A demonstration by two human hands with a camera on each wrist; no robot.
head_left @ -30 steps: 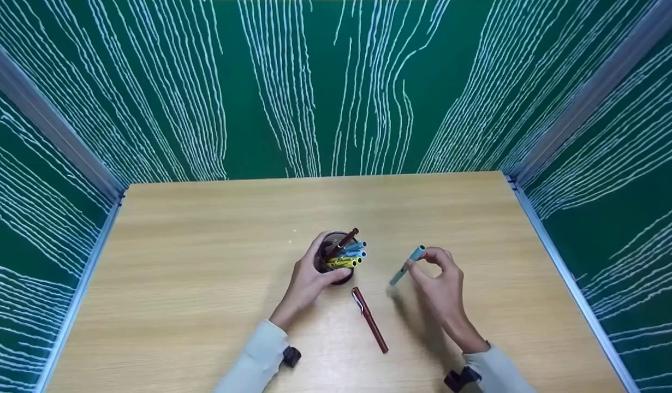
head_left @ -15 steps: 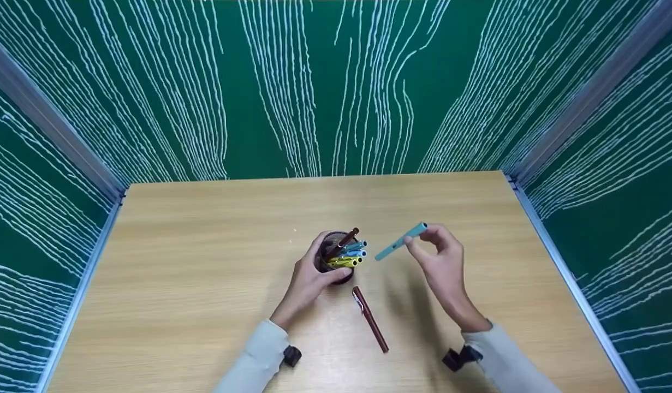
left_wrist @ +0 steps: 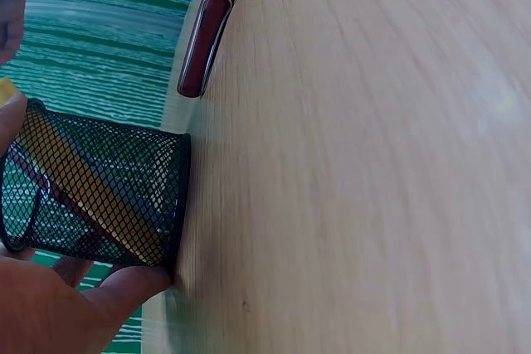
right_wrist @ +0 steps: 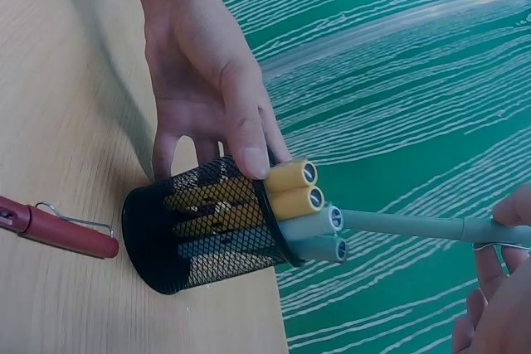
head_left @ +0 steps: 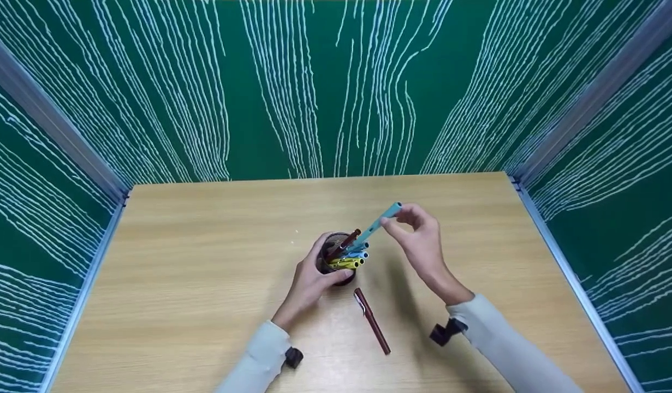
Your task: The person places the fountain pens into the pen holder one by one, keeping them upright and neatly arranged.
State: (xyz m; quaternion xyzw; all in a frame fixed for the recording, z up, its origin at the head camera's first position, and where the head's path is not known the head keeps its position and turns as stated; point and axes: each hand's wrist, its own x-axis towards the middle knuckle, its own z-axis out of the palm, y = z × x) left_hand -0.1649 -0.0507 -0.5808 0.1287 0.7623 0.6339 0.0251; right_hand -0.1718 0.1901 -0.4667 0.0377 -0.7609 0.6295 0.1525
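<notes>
A black mesh pen cup point(right_wrist: 207, 230) stands upright on the table, and my left hand point(head_left: 308, 277) grips its side. In it lean two yellow pens point(right_wrist: 296, 199), a light blue pen point(head_left: 359, 255), a teal pen point(right_wrist: 323, 249) and a dark red pen point(head_left: 344, 244). Between thumb and fingers my right hand point(head_left: 420, 240) pinches a turquoise pen point(head_left: 378, 222), tilted, its lower end at the cup's mouth; whether that tip is inside is hidden behind the other pens. Another dark red pen point(head_left: 372, 322) with a metal clip lies on the table near the cup.
The wooden table point(head_left: 204, 245) has its far edge against a green wall point(head_left: 336, 109) with pale wavy lines. Similar green panels rise at left and right. Small white specks point(head_left: 295, 236) show left of the cup.
My right hand has lifted the turquoise pen off the table area and carried it up and leftward to the cup's mouth. My left hand and the lying red pen stay put.
</notes>
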